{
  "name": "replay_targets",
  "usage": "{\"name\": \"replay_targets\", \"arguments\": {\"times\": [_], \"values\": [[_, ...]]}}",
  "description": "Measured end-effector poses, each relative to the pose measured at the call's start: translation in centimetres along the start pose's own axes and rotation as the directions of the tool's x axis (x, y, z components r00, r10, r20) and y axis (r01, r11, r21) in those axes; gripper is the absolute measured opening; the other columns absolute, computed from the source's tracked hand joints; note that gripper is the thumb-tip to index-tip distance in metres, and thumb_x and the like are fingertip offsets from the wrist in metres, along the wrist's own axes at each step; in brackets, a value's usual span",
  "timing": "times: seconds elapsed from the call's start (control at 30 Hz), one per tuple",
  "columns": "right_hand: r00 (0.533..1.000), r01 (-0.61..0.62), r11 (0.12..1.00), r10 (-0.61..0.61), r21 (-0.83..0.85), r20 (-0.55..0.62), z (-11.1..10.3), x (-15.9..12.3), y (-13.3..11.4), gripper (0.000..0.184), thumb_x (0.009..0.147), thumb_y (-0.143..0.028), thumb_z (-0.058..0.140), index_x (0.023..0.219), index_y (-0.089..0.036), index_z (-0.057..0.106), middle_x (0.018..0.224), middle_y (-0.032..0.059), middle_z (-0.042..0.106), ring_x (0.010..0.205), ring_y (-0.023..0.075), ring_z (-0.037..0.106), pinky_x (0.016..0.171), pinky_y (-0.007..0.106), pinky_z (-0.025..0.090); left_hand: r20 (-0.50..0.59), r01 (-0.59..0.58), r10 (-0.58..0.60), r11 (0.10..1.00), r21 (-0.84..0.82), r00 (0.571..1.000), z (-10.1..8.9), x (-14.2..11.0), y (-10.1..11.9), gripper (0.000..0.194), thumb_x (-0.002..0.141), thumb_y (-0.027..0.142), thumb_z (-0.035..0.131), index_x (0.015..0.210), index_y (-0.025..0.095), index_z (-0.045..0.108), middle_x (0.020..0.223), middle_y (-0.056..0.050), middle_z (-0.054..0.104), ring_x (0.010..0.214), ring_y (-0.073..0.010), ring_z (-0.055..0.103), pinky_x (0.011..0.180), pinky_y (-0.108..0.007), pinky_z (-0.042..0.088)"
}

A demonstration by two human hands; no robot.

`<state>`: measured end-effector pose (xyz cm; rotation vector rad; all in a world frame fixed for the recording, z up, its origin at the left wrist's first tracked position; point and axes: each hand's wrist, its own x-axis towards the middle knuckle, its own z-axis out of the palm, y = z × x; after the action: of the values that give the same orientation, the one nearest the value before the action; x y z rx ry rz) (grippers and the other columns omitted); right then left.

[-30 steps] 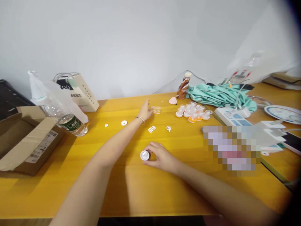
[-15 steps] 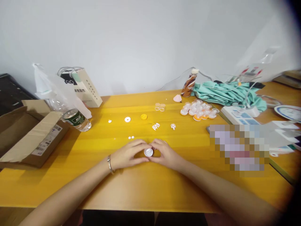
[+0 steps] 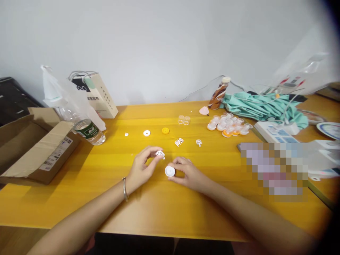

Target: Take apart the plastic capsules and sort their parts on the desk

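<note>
The left hand [image 3: 143, 164] pinches a small white openwork piece [image 3: 159, 153]; to its right, the right hand [image 3: 187, 173] grips a round white part [image 3: 170, 171]. Too slight a pinch could drop the piece.

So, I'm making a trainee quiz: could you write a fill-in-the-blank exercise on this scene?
The left hand pinches an openwork piece, while the ____ hand holds a round white part.
The bangle circles the ____ wrist.
The disc just right of the white ring is coloured ____.

Missing words: right; left; yellow.
</note>
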<state>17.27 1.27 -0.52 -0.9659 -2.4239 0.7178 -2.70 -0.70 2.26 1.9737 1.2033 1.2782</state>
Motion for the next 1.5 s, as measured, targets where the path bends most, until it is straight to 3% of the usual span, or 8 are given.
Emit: {"name": "replay_targets", "arguments": {"times": [0.13, 0.27, 0.43, 0.73, 0.9, 1.13, 1.33, 1.5], "values": [[0.999, 0.021, 0.999, -0.023, 0.044, 0.047, -0.5, -0.1, -0.1, 0.04, 0.073, -0.035, 0.065, 0.112, -0.027, 0.058, 0.096, 0.0047, 0.056, 0.094, 0.0197, 0.052, 0.085, 0.035, 0.037, 0.079, 0.029, -0.026, 0.999, -0.031, 0.997, -0.1, 0.2, -0.8, 0.023, 0.081, 0.025, 0.056, 0.104, 0.02, 0.059, 0.086, -0.004, 0.059, 0.079, -0.013, 0.057, 0.075, -0.027, 0.049], [0.999, -0.006, 0.981, -0.001, 0.193, 0.04, -1.2, -0.1, 0.1, 0.061, 0.064, -0.045, 0.07, 0.119, -0.024, 0.053, 0.097, 0.0051, 0.057, 0.094, 0.0207, 0.053, 0.086, 0.036, 0.039, 0.065, 0.017, -0.011, 0.996, -0.087, 0.998, 0.2, -0.1, -1.2, 0.02, 0.076, 0.026, 0.063, 0.095, 0.018, 0.062, 0.084, -0.004, 0.059, 0.077, -0.0128, 0.057, 0.073, -0.027, 0.049], [0.971, -0.106, 0.888, 0.189, 0.448, -0.145, -1.4, 0.3, -0.5, 0.028, 0.079, -0.038, 0.057, 0.1, -0.02, 0.061, 0.086, 0.003, 0.062, 0.08, 0.0156, 0.057, 0.076, 0.031, 0.044, 0.054, -0.03, 0.035, 0.996, -0.089, 0.998, 0.6, -0.4, -0.9, 0.022, 0.071, 0.026, 0.069, 0.09, 0.017, 0.062, 0.08, -0.003, 0.059, 0.074, -0.0124, 0.055, 0.071, -0.026, 0.047], [0.951, -0.147, 0.541, 0.308, 0.828, -0.033, 0.5, 0.3, -2.0, 0.018, 0.071, -0.034, 0.065, 0.081, -0.02, 0.061, 0.078, -0.0005, 0.069, 0.072, 0.0127, 0.062, 0.071, 0.027, 0.047, 0.048, -0.15, 0.156, 0.983, -0.105, 0.987, 1.2, -1.0, 0.1, 0.026, 0.074, 0.023, 0.067, 0.099, 0.02, 0.063, 0.085, -0.005, 0.061, 0.077, -0.0136, 0.057, 0.071, -0.027, 0.049], [0.933, -0.173, 0.454, 0.36, 0.874, -0.002, 0.2, 0.2, -2.7, 0.017, 0.066, -0.035, 0.069, 0.068, -0.02, 0.061, 0.071, -0.0027, 0.068, 0.064, 0.0111, 0.062, 0.064, 0.025, 0.048, 0.134, -0.143, 0.163, 0.979, -0.146, 0.977, 0.7, -1.2, 0.6, 0.027, 0.079, 0.02, 0.061, 0.106, 0.022, 0.061, 0.091, -0.006, 0.059, 0.081, -0.014, 0.058, 0.072, -0.028, 0.051], [0.926, -0.18, 0.489, 0.376, 0.853, -0.02, -0.7, 0.6, -3.1, 0.015, 0.067, -0.032, 0.069, 0.078, -0.021, 0.067, 0.074, -0.0018, 0.07, 0.071, 0.0125, 0.065, 0.071, 0.027, 0.051, 0.059, -0.194, 0.196, 0.98, -0.036, 0.979, 0.5, -1.2, 0.5, 0.026, 0.08, 0.019, 0.059, 0.105, 0.022, 0.061, 0.103, -0.007, 0.061, 0.096, -0.0169, 0.057, 0.088, -0.035, 0.047], [0.938, -0.192, 0.61, 0.344, 0.769, -0.039, -1.4, 1.3, -3.4, 0.017, 0.07, -0.034, 0.066, 0.082, -0.023, 0.07, 0.083, -0.0005, 0.071, 0.083, 0.0168, 0.065, 0.08, 0.034, 0.051, 0.072, -0.283, 0.275, 0.944, 0.169, 0.959, 0.0, -1.2, -0.2, 0.027, 0.083, 0.021, 0.055, 0.11, 0.021, 0.056, 0.099, -0.007, 0.063, 0.091, -0.0154, 0.059, 0.086, -0.034, 0.048], [0.947, -0.191, 0.629, 0.319, 0.754, -0.027, -1.3, 2.0, -4.0, 0.02, 0.074, -0.035, 0.061, 0.088, -0.024, 0.07, 0.083, -0.0012, 0.071, 0.085, 0.0169, 0.065, 0.082, 0.034, 0.051, 0.035, -0.301, 0.301, 0.926, 0.229, 0.953, -0.1, -0.8, -0.5, 0.025, 0.082, 0.021, 0.056, 0.107, 0.019, 0.055, 0.094, -0.006, 0.065, 0.089, -0.0154, 0.06, 0.082, -0.033, 0.049]]}}
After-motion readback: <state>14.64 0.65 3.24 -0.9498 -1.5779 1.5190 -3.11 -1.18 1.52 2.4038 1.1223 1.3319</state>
